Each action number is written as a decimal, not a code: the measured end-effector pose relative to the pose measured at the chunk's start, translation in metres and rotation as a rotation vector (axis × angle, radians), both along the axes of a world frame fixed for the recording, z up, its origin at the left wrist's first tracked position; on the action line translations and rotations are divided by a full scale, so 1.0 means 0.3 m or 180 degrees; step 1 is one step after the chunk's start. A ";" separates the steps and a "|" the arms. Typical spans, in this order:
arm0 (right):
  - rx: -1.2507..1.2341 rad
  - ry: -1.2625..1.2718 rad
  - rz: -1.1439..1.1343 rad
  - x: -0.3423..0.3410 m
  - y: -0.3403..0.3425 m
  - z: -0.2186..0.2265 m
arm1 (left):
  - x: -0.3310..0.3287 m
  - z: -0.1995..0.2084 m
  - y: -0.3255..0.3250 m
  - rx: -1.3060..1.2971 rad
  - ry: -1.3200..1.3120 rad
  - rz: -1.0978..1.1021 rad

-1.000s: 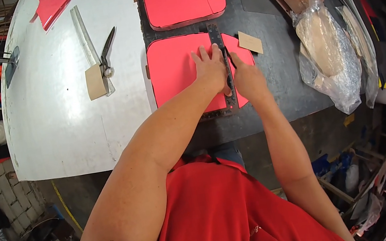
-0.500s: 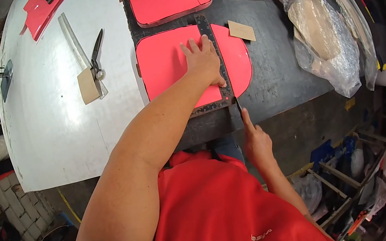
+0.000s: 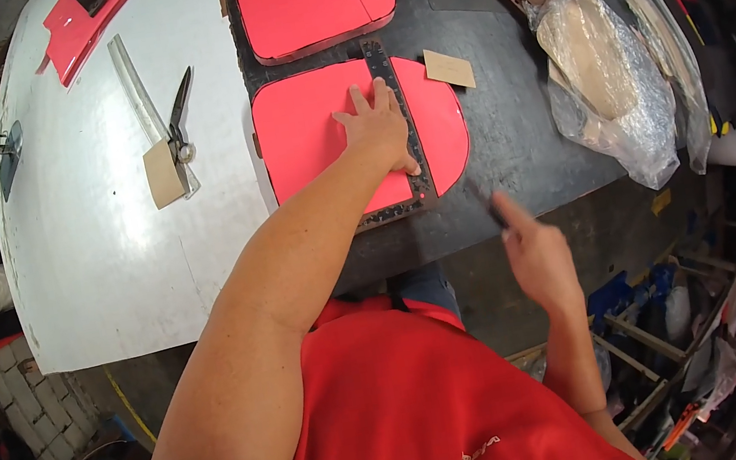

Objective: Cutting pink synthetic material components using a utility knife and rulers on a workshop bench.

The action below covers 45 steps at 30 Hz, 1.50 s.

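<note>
My left hand [image 3: 379, 132] lies flat with fingers spread over a rounded pink foam-like panel [image 3: 302, 115] and the long arm of a dark L-shaped square [image 3: 378, 64]. That arm crosses the panel from far to near, and the short arm lies along its near edge. Off the table's front edge, my right hand [image 3: 540, 251] is closed round a slim dark knife [image 3: 486, 200], its index finger stretched along it. Motion blurs the knife, and its tip points toward the panel, apart from it. A second pink panel [image 3: 303, 4], with a line across it, lies farther back.
A small tan card [image 3: 449, 69] overlaps the panel's right side. Bubble-wrapped pieces [image 3: 609, 81] lie at the right. On the white table half [image 3: 111, 251] are scissors [image 3: 182, 115], a clear strip [image 3: 136, 88] and another tan card [image 3: 164, 174]. A wooden rack [image 3: 649, 335] stands below right.
My right hand with the knife has moved right, away from the panel's near edge and the square's corner. My left hand stays pressed on the square; the whole view has shifted slightly.
</note>
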State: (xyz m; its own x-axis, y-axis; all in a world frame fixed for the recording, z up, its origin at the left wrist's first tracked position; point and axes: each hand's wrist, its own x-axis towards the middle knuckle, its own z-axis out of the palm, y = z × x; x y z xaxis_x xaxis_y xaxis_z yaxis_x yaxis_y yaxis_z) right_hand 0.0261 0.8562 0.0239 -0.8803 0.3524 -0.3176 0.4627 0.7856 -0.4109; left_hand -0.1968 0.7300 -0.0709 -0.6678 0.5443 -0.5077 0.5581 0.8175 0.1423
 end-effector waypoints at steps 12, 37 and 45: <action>0.0303 0.0624 0.0326 -0.693 0.006 -0.347 | 0.001 -0.010 0.003 0.0040 -0.0081 -0.0040; 0.0329 0.0177 0.0601 -0.457 -0.040 -0.307 | 0.000 -0.027 0.004 0.0189 0.0117 0.0080; 0.0407 -0.0395 0.0504 -0.037 -0.121 -0.282 | -0.003 -0.011 -0.005 0.0084 0.0162 -0.0009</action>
